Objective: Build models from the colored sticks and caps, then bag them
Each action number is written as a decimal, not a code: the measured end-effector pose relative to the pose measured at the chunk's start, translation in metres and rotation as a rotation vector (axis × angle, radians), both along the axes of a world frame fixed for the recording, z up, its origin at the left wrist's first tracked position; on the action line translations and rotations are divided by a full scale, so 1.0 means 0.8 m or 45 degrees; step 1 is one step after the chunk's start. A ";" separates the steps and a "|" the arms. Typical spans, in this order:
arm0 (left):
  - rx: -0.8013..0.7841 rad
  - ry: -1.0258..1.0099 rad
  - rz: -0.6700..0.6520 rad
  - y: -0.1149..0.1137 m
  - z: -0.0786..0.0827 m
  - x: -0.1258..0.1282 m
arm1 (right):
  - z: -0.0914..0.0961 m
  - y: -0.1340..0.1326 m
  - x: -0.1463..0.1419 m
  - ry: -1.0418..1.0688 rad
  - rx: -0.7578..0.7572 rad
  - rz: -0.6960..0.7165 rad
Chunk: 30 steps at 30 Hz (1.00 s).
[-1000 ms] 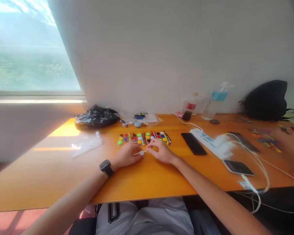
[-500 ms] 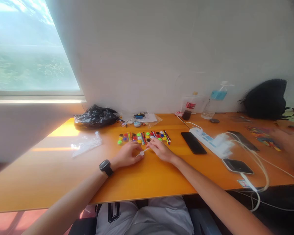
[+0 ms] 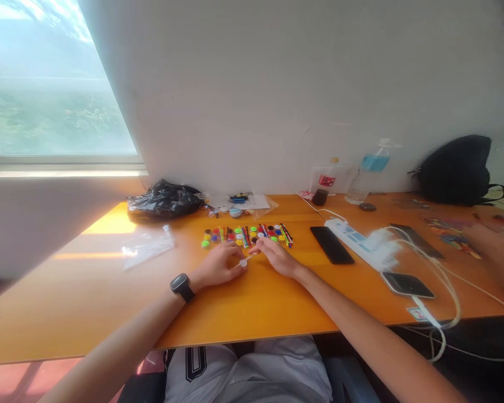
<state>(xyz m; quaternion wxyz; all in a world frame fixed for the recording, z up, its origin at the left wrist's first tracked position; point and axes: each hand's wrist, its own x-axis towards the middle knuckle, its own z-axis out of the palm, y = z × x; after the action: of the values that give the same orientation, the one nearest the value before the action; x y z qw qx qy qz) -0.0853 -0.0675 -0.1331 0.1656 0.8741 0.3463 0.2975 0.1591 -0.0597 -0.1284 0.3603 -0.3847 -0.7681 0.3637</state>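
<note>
My left hand [image 3: 221,265], with a black watch on its wrist, is closed in a pinch at a small round white disc [image 3: 243,263]. A thin white strip runs out from both sides of the disc. My right hand [image 3: 275,256] pinches the far end of that strip, its fingertips close to those of the left. Just beyond both hands lie several coloured discs [image 3: 205,244] in red, green, yellow, blue, black and white, with bundles of thin coloured strips [image 3: 286,235] between them. My fingers hide part of the nearest ones.
A black plastic bag [image 3: 163,200] and a clear bag [image 3: 149,248] lie to the left. On the right are a black phone [image 3: 331,245], a white power strip [image 3: 353,240] with cables, and a second phone [image 3: 407,285]. Another person's blurred hand [image 3: 487,240] is at far right.
My right hand has shifted slightly, its fingers a little lower on the strip. My left hand and the disc stay almost still. The other person's hand has moved.
</note>
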 end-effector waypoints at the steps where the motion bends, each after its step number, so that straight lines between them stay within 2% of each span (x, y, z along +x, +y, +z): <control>1: -0.002 0.002 -0.001 0.000 0.001 0.000 | 0.001 0.000 0.000 -0.012 -0.005 0.007; 9: -0.011 0.002 -0.002 0.000 0.002 0.000 | 0.002 0.001 0.001 -0.046 -0.012 0.013; 19: -0.014 -0.003 0.013 -0.006 0.006 0.001 | -0.006 0.008 0.001 -0.012 0.081 -0.017; 24: 0.137 -0.073 0.223 0.006 0.014 -0.014 | -0.009 0.004 -0.001 -0.117 0.258 0.006; 28: 0.252 -0.090 0.559 0.034 0.011 -0.041 | -0.010 -0.007 -0.008 -0.235 0.354 0.073; 30: 0.245 -0.043 0.670 0.045 0.007 -0.055 | -0.011 -0.010 -0.013 -0.251 0.397 0.126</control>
<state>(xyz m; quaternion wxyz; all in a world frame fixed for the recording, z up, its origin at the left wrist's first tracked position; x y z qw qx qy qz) -0.1294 -0.0312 -0.1278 0.0047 0.7607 0.5289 0.3764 0.1488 -0.0680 -0.1370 0.3203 -0.3198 -0.8646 0.2182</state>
